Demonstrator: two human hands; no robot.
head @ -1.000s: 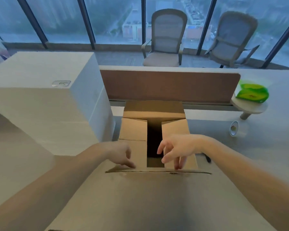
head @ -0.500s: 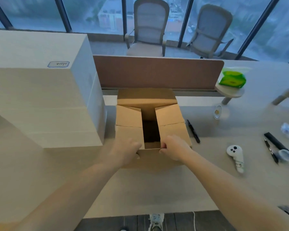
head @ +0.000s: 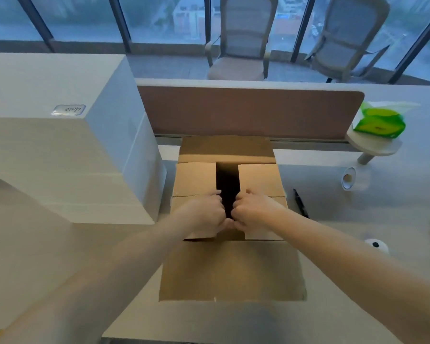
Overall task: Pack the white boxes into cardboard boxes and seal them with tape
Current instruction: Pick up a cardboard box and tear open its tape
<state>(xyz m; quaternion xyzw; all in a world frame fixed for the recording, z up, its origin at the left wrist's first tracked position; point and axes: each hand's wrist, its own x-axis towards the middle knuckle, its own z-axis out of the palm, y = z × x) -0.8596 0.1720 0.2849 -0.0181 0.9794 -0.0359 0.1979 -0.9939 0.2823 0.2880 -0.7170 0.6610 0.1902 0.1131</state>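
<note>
**Both hands grip the flaps of the cardboard box**

The left hand (head: 205, 212) has its fingers curled over the inner edge of the left flap (head: 195, 180). The right hand (head: 255, 211) grips the inner edge of the right flap (head: 258, 178) in the same way. The knuckles of the two hands nearly meet over the dark gap (head: 227, 182) between the flaps; what lies inside cannot be made out.

The cardboard box (head: 231, 234) stands in the middle of the desk (head: 358, 219). Its near flap (head: 233, 269) is laid out flat toward the person and its far flap (head: 226, 147) is tilted up against a brown partition (head: 246, 110).

Just left of the carton is a tall stack of white boxes (head: 60, 150), with a small label (head: 68, 110) on the top one.

To the right of the carton a black marker (head: 300, 202) lies on the desk, and beyond it a tape roll (head: 348, 178) stands on edge. A green tissue pack (head: 380, 122) sits on a small round shelf (head: 375, 147) at the partition's end. Behind the partition, two office chairs (head: 241, 38) face the windows.
</note>
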